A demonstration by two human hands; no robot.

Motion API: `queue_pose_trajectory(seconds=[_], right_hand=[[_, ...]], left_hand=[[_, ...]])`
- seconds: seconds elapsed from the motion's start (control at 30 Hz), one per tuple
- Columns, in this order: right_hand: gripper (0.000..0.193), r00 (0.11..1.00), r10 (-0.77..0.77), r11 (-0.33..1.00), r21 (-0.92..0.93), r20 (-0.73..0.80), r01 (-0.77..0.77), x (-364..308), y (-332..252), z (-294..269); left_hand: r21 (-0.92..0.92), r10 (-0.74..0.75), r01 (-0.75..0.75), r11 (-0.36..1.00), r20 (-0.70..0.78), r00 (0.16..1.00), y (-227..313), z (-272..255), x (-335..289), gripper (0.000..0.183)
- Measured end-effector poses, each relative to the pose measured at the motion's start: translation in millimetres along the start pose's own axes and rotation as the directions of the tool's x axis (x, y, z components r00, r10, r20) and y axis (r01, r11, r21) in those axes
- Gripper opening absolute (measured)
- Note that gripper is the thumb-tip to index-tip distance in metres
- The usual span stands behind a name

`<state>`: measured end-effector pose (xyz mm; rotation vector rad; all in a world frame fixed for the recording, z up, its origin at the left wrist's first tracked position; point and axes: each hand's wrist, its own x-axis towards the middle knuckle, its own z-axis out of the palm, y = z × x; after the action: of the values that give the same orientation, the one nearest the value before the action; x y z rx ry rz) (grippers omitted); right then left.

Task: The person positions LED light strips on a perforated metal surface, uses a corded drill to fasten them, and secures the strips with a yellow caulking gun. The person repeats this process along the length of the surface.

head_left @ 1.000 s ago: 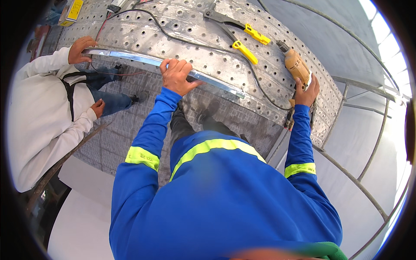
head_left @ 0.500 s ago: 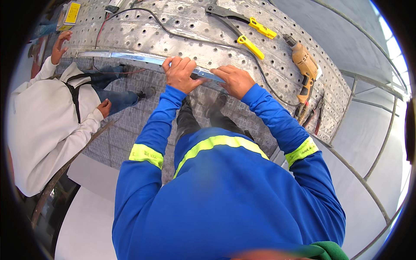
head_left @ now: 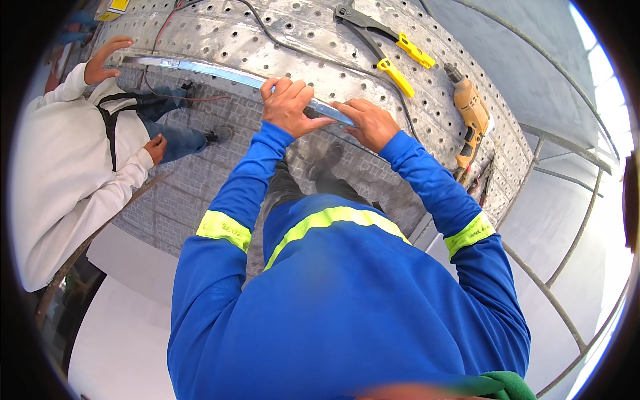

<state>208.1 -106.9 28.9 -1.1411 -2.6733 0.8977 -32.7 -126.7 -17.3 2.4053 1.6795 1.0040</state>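
A long, thin, silvery metal strip (head_left: 223,72) runs along the near edge of a perforated metal platform. My left hand (head_left: 287,108) is closed around it, fingers over the far side and thumb stretched toward my right hand. My right hand (head_left: 371,124) grips the strip's right end, its fingers on top and its thumb partly hidden. A short length of the strip shows between my two hands. Beyond my right hand lies a plier-like tool with two long yellow-handled arms (head_left: 383,41). To the right of it rests a tan power drill (head_left: 471,110).
A co-worker in a white top (head_left: 87,167) stands at the left, one hand (head_left: 105,61) raised near the strip's left end. A dark cable (head_left: 293,48) crosses the platform (head_left: 220,40). Pliers (head_left: 489,177) lie beyond the drill. Metal rails (head_left: 567,143) stand at the right.
The view has turned slightly. My left thumb now stretches out more along the strip. The co-worker's raised hand has moved right, closer to the strip's far left end, its fingers more extended.
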Motion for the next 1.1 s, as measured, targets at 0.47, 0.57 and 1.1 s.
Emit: queue_pose_trajectory(seconds=[0.47, 0.57, 1.1], right_hand=[[0.073, 0.998, 0.010, 0.998, -0.068, 0.064, -0.006, 4.3, -4.1, -2.5], [0.076, 0.999, -0.027, 0.994, -0.101, 0.038, 0.030, 2.6, -8.2, -5.0], [0.094, 0.958, 0.255, 0.719, -0.638, -0.127, -0.276, 120.7, 108.4, -68.7]], left_hand=[[0.053, -0.121, 0.119, 0.992, 0.030, 0.992, 12.4, 0.8, -2.5, 0.077], [0.017, -0.120, 0.120, 0.993, -0.019, 0.993, 13.3, 1.8, -3.9, 0.082], [0.021, -0.108, 0.109, 0.994, -0.032, 0.994, 8.5, 5.8, -8.7, 0.080]])
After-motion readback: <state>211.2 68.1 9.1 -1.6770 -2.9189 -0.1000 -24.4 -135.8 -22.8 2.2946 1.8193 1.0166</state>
